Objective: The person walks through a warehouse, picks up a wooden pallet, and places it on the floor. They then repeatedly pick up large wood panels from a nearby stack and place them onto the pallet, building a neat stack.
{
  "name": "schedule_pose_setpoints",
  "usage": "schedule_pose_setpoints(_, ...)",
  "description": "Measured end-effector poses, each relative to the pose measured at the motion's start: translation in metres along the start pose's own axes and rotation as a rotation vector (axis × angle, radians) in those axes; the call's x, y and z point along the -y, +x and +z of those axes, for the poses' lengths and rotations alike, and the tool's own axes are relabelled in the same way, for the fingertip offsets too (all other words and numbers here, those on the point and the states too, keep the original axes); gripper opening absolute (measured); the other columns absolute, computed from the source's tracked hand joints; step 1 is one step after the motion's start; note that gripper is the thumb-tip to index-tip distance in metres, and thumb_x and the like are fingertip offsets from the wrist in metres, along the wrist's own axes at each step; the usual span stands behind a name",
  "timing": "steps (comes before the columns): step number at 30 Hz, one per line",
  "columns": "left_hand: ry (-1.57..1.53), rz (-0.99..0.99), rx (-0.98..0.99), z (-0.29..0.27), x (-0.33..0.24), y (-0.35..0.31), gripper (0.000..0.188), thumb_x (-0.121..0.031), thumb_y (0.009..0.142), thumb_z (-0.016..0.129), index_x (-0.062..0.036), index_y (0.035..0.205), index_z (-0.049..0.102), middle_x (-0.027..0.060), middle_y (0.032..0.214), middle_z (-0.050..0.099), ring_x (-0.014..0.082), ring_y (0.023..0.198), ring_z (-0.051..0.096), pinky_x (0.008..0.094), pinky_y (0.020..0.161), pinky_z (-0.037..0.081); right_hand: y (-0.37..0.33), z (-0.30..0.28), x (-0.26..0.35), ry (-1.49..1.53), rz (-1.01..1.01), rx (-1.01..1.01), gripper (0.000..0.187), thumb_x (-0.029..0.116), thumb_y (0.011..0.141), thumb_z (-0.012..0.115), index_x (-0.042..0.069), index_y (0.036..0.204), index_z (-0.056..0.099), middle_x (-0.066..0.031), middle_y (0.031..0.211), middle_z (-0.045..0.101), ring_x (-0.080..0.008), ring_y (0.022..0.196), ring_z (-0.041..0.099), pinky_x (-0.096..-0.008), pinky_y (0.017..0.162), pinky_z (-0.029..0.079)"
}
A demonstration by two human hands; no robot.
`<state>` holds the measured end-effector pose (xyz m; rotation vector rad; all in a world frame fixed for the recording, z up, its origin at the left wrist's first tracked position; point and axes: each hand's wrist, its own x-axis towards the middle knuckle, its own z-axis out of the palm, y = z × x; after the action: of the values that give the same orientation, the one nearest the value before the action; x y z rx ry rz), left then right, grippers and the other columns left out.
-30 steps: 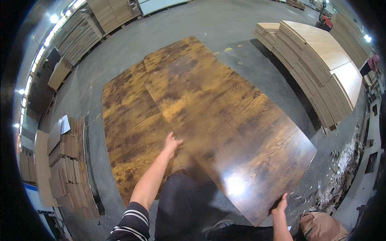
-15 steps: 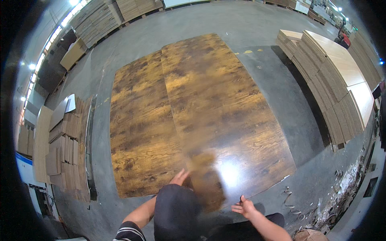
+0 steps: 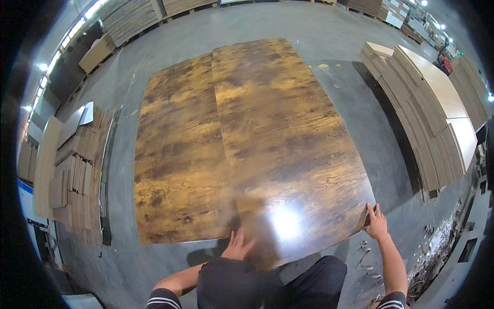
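The large glossy dark-brown wood-grain panel (image 3: 288, 149) lies on the grey concrete floor (image 3: 360, 67), overlapping a matching panel (image 3: 177, 154) beside it; the left hand (image 3: 239, 246) presses flat (fingers spread) on its near edge; the right hand (image 3: 377, 222) grips its near right corner.

Floor: two wood panels lay side by side, the right panel (image 3: 288, 144) overlapping the left panel (image 3: 177, 154).
Near edge: the left hand (image 3: 239, 246) rested on the right panel; the right hand (image 3: 377, 222) gripped its right corner.
Right: board stacks (image 3: 437, 113).
Left: smaller board piles (image 3: 72, 170).
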<state>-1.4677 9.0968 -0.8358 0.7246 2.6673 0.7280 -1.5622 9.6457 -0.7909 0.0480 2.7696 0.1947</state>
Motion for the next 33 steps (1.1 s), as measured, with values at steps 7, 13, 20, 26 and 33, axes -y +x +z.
schedule_pose_setpoints(7,0.039,0.13,0.007,0.008,-0.01,-0.002,0.075,-0.052,0.085,0.056,-0.0183,0.146,0.03,0.0346,0.146,0.017,0.0581,0.135,0.012,0.0683,0.108,0.006,0.009,0.015,-0.014,0.104,-0.059,-0.086,0.108,0.017,0.057,0.084,0.012,0.147,0.026,-0.0294,0.141,0.035,-0.0442,0.112,0.051,-0.0449,0.095,0.045)
schedule_pose_setpoints(13,0.112,0.146,-0.079,0.014,0.001,-0.008,0.061,-0.042,0.089,0.052,-0.0152,0.142,0.037,0.031,0.144,0.027,0.0572,0.131,0.025,0.0687,0.106,0.016,0.013,0.011,-0.01,0.146,-0.045,-0.084,0.111,0.019,0.052,0.087,0.011,0.146,0.029,-0.0291,0.14,0.037,-0.0435,0.113,0.051,-0.0454,0.095,0.045)
schedule_pose_setpoints(20,0.074,0.077,-0.063,0.001,0.018,0.002,0.058,-0.032,0.09,0.053,-0.014,0.142,0.036,0.0316,0.147,0.023,0.0479,0.137,0.023,0.0566,0.113,0.018,0.034,-0.002,0.004,0.125,-0.027,-0.145,0.106,0.017,0.051,0.087,0.014,0.144,0.034,-0.025,0.14,0.041,-0.0399,0.116,0.05,-0.0437,0.095,0.044)
schedule_pose_setpoints(26,-0.114,-0.022,0.008,-0.007,0.021,0.014,0.08,-0.036,0.082,0.065,-0.0167,0.149,0.026,0.0347,0.15,-0.001,0.0474,0.141,0.005,0.0537,0.115,0.012,0.041,0.003,0.0,0.254,-0.059,-0.198,0.103,0.015,0.052,0.087,0.014,0.141,0.037,-0.0231,0.143,0.038,-0.0383,0.121,0.047,-0.0443,0.097,0.043)
schedule_pose_setpoints(33,0.097,-0.158,-0.141,-0.004,-0.002,0.014,0.095,-0.054,0.069,0.073,-0.0103,0.144,0.034,0.037,0.146,0.018,0.0485,0.14,0.013,0.055,0.113,0.016,0.047,0.011,-0.009,0.354,-0.056,-0.188,0.101,0.013,0.053,0.087,0.011,0.141,0.037,-0.0231,0.142,0.04,-0.037,0.127,0.044,-0.0464,0.104,0.038)
